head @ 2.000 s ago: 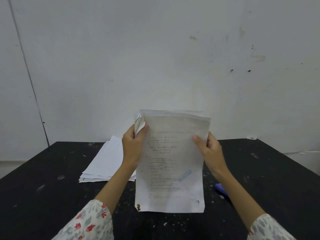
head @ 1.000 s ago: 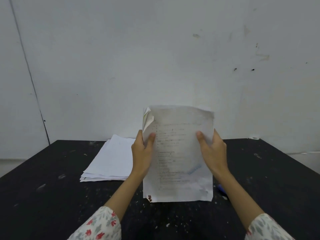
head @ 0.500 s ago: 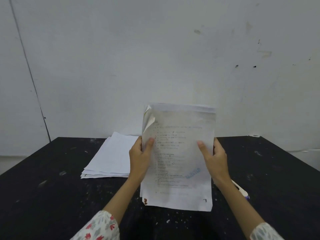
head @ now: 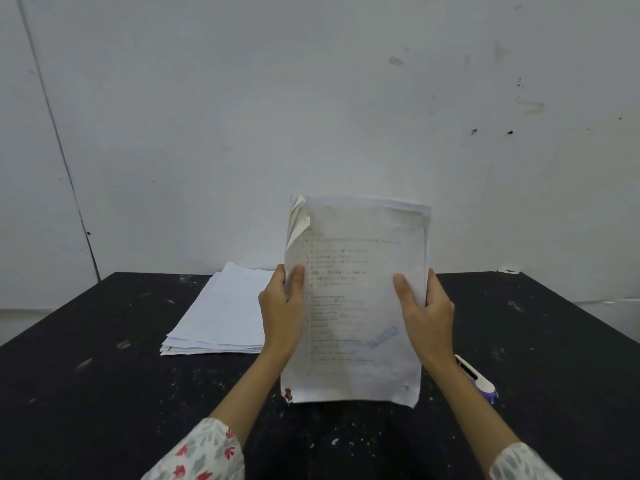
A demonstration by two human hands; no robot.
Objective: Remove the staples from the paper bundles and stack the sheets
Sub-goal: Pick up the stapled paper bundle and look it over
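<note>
White printed paper bundle (head: 356, 306) held upright over the black speckled table (head: 104, 393), its print too faint to read.
Left hand (head: 282, 313) and right hand (head: 427, 317) grip its side edges, thumbs in front; top-left corner curled, blue stamp blurred. The right forearm half-hides a white-and-purple tool (head: 479, 381); flat white sheet stack (head: 221, 313) lies left.

bare workroom: scuffed black table (head: 104, 393), marked white wall (head: 242, 116).

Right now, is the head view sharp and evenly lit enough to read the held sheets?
Head view: dim, flat light, no glare; the print on the paper bundle is too soft to read, only its blue stamp stands out; wide-angle bending splays the table edges.
</note>
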